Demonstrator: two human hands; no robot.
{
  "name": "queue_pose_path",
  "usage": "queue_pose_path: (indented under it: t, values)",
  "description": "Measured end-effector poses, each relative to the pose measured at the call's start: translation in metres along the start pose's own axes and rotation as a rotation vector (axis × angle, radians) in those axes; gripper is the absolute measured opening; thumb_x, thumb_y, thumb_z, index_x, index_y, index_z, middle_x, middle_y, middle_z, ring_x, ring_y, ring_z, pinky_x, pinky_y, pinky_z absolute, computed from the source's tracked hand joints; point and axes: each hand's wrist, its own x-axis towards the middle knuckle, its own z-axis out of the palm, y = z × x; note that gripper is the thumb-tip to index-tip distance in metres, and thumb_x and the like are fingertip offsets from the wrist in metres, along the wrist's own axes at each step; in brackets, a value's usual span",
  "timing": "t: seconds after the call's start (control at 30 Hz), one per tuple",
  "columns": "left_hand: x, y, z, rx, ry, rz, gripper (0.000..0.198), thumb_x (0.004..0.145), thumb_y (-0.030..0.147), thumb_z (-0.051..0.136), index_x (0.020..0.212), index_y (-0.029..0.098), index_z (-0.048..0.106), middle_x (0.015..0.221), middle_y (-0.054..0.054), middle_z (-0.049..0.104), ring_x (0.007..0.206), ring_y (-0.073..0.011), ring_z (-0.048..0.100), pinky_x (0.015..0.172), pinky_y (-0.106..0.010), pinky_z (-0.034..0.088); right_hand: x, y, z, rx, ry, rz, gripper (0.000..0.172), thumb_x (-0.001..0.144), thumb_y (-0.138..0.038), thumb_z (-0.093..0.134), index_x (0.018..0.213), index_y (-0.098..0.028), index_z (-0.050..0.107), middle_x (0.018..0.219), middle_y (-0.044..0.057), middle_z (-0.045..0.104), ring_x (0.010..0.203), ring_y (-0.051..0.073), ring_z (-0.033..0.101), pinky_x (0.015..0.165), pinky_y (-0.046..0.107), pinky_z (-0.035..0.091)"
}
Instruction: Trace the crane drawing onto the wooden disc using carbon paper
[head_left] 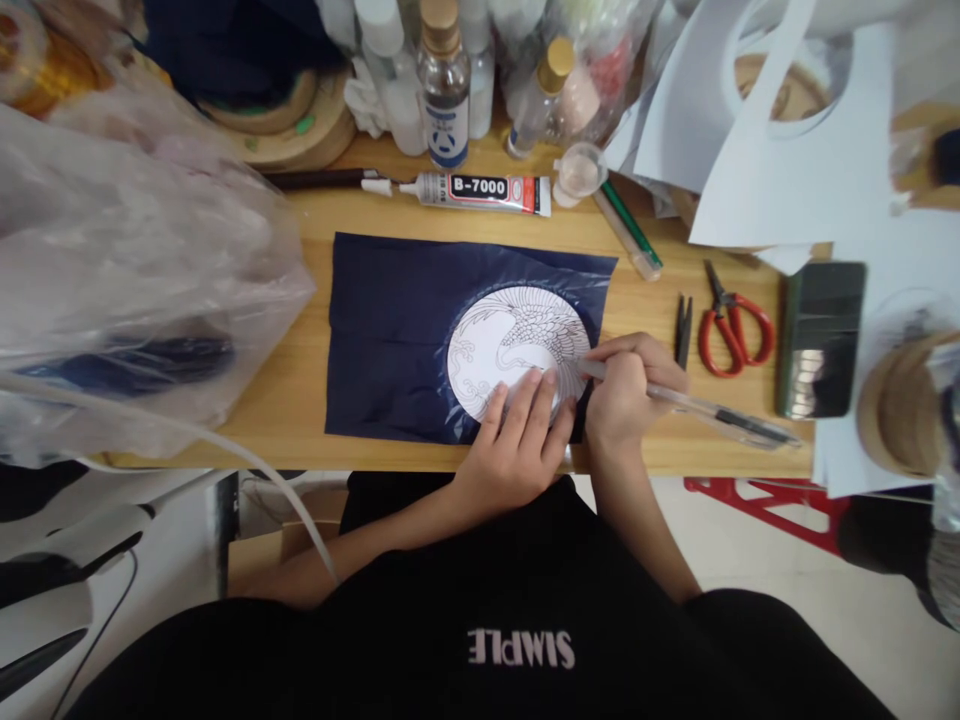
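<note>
We have the white disc [517, 335], printed with a bird, laid on the navy sheet [390, 340], which extends mostly to the disc's left; placement is done. Our left hand [514, 450] rests slightly parted fingers on the disc's near side, gripping nothing. Our right hand [626, 395] has its fingers wrapped around a clear pen [720, 415], tip at the disc's right edge. Pen work appears unfinished; we cannot tell how many lines are left.

The white disc [480, 350], line-drawn with a feathered bird, lies flat on the right part of the dark blue, creased sheet [386, 340] spread on the bench [281, 370]. The clear pen [724, 414] slants, tip at the disc's right edge, tail toward near right.
</note>
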Motion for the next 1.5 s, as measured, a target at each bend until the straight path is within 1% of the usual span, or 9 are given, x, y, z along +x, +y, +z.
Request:
queue_pose_path:
  t: [0.13, 0.27, 0.47, 0.67, 0.83, 1.03, 1.17, 1.3, 1.5]
  values:
    - [-0.0007, 0.0002, 0.0004, -0.01, 0.008, -0.01, 0.039, 0.094, 0.033, 0.053, 0.123, 0.008, 0.057, 0.131, -0.022, 0.058, 0.123, -0.0331, 0.057, 0.098, -0.045, 0.049, 0.0003, -0.0001, 0.0002, 0.007, 0.003, -0.02, 0.024, 0.065, -0.017, 0.04, 0.053, -0.02, 0.061, 0.047, -0.003, 0.056, 0.046, 0.01, 0.049, 0.045, 0.025, 0.036]
    - [-0.0017, 0.0008, 0.0011, -0.042, -0.001, -0.01, 0.043, 0.095, 0.034, 0.052, 0.126, 0.004, 0.054, 0.134, -0.026, 0.054, 0.124, -0.0353, 0.055, 0.104, -0.048, 0.043, 0.0005, -0.0002, 0.0006, -0.012, 0.002, -0.029, 0.025, 0.064, -0.017, 0.04, 0.052, -0.02, 0.06, 0.047, -0.004, 0.057, 0.046, 0.01, 0.05, 0.045, 0.024, 0.037]
    - [-0.0005, -0.0002, -0.0004, 0.001, -0.006, 0.004, 0.04, 0.094, 0.033, 0.051, 0.124, 0.007, 0.057, 0.131, -0.022, 0.057, 0.122, -0.0335, 0.057, 0.097, -0.045, 0.049, 0.0005, 0.0011, 0.0028, 0.069, 0.058, -0.037, 0.023, 0.064, -0.015, 0.041, 0.05, -0.019, 0.059, 0.044, -0.004, 0.054, 0.042, 0.009, 0.047, 0.041, 0.023, 0.035]
    - [0.001, -0.0002, -0.0005, -0.006, 0.009, -0.003, 0.038, 0.094, 0.03, 0.052, 0.123, 0.007, 0.058, 0.129, -0.022, 0.059, 0.121, -0.0338, 0.058, 0.095, -0.045, 0.05, -0.0002, 0.0004, 0.0021, 0.066, 0.068, -0.003, 0.023, 0.064, -0.015, 0.039, 0.051, -0.02, 0.058, 0.045, -0.004, 0.054, 0.042, 0.009, 0.047, 0.042, 0.023, 0.036]
    - [0.0003, 0.0001, -0.0003, -0.012, 0.007, -0.009, 0.039, 0.093, 0.031, 0.054, 0.124, 0.007, 0.057, 0.13, -0.022, 0.058, 0.122, -0.0335, 0.058, 0.097, -0.045, 0.049, -0.0004, 0.0016, 0.0008, 0.066, 0.057, 0.0, 0.024, 0.064, -0.014, 0.039, 0.051, -0.02, 0.059, 0.046, -0.003, 0.055, 0.043, 0.009, 0.047, 0.043, 0.024, 0.036]
    - [-0.0013, 0.0012, 0.0011, -0.012, 0.003, -0.009, 0.042, 0.095, 0.034, 0.052, 0.126, 0.006, 0.055, 0.132, -0.024, 0.056, 0.123, -0.0343, 0.056, 0.1, -0.046, 0.047, 0.0005, 0.0012, 0.0019, 0.043, 0.038, -0.034, 0.024, 0.064, -0.013, 0.04, 0.051, -0.02, 0.06, 0.046, -0.004, 0.055, 0.045, 0.009, 0.048, 0.045, 0.023, 0.037]
    - [-0.0011, 0.0013, 0.0011, -0.028, 0.012, -0.019, 0.041, 0.093, 0.031, 0.055, 0.125, 0.005, 0.056, 0.131, -0.024, 0.057, 0.123, -0.0345, 0.056, 0.1, -0.046, 0.047, 0.0008, 0.0014, 0.0034, 0.062, 0.065, -0.013, 0.024, 0.063, -0.013, 0.039, 0.05, -0.019, 0.058, 0.044, -0.004, 0.053, 0.043, 0.009, 0.047, 0.044, 0.023, 0.036]
    - [-0.0001, 0.0002, 0.0003, -0.008, -0.003, -0.009, 0.04, 0.093, 0.032, 0.054, 0.125, 0.007, 0.056, 0.132, -0.022, 0.057, 0.123, -0.0332, 0.057, 0.098, -0.045, 0.049, 0.0011, 0.0017, 0.0049, 0.083, 0.105, -0.004, 0.024, 0.062, -0.013, 0.038, 0.048, -0.019, 0.056, 0.043, -0.004, 0.051, 0.041, 0.008, 0.045, 0.043, 0.023, 0.036]
    - [-0.0001, -0.0001, 0.0004, -0.013, 0.004, -0.007, 0.039, 0.092, 0.03, 0.054, 0.123, 0.007, 0.058, 0.131, -0.023, 0.057, 0.122, -0.0337, 0.057, 0.097, -0.045, 0.049, 0.0009, 0.0003, 0.0057, 0.121, 0.149, 0.027, 0.023, 0.061, -0.012, 0.039, 0.048, -0.019, 0.057, 0.041, -0.004, 0.05, 0.037, 0.008, 0.043, 0.038, 0.022, 0.031]
